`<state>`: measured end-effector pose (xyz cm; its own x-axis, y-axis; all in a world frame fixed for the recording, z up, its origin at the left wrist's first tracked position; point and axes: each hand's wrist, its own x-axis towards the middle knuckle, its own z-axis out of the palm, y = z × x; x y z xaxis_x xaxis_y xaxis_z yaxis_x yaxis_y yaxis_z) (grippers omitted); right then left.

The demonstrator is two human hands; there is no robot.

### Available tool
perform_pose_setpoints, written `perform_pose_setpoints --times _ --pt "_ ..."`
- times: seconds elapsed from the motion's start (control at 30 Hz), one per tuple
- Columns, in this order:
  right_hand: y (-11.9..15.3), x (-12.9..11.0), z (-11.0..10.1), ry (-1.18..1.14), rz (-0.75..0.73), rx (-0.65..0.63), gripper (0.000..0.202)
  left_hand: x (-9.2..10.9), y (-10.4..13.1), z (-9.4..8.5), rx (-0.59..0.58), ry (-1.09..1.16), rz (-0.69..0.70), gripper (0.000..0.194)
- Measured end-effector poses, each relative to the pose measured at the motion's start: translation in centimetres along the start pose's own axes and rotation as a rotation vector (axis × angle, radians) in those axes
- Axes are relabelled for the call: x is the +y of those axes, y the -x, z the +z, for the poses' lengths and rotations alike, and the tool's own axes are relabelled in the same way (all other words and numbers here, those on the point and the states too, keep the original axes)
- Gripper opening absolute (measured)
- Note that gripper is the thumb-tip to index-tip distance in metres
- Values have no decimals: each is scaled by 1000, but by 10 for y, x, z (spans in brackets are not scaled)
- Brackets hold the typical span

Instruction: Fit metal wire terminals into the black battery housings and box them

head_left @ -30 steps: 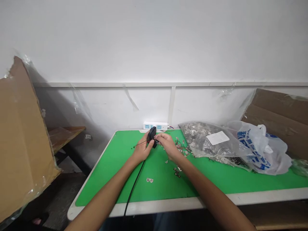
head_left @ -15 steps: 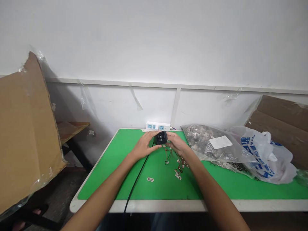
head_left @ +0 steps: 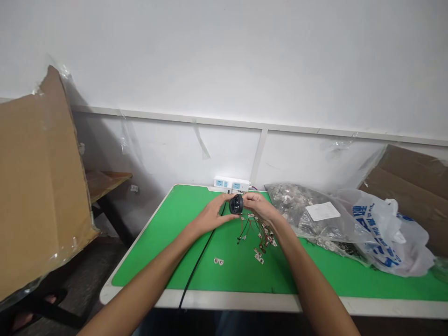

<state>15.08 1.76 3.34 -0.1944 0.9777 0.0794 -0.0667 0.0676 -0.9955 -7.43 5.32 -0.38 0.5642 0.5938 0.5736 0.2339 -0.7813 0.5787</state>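
Observation:
A small, round black plastic housing (head_left: 236, 204) with a hollowed face is held up above the green table mat. My left hand (head_left: 214, 213) grips its left side, thumb below and fingers above. At the right rim, the curled fingers of my right hand (head_left: 258, 206) close on the same housing; their tips are partly hidden behind it. Under my right hand lie small white parts with thin red and black wires (head_left: 264, 233). Nearer the front are a pair of small white pieces (head_left: 219, 261) and a few more white pieces (head_left: 259, 255).
A black cable (head_left: 198, 261) crosses the green mat (head_left: 150, 247) to the front edge. A white power strip (head_left: 231, 183) stands against the wall. On the right are a clear bag of parts (head_left: 297, 205) and a white plastic bag (head_left: 395, 238). Cardboard (head_left: 38, 186) rises at left.
The black housing has been turned, so its hollowed face now points more to the side. Both hands have shifted slightly right and down with it, as the camera view moved a little.

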Motion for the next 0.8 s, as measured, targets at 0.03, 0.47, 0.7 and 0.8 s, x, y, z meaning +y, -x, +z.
perform_pose_setpoints --times 0.03,0.47,0.7,0.8 --pt "0 0 1 -12 10 7 41 1 0 -1 -5 -4 2 66" --pt "-6 8 16 111 18 309 45 -1 4 12 63 -104 -93 61" --pt "-9 12 32 -33 -105 380 53 -5 3 12 156 -174 -6 58" --pt "-7 12 42 -168 -148 372 59 -3 2 15 207 -148 -2 56"
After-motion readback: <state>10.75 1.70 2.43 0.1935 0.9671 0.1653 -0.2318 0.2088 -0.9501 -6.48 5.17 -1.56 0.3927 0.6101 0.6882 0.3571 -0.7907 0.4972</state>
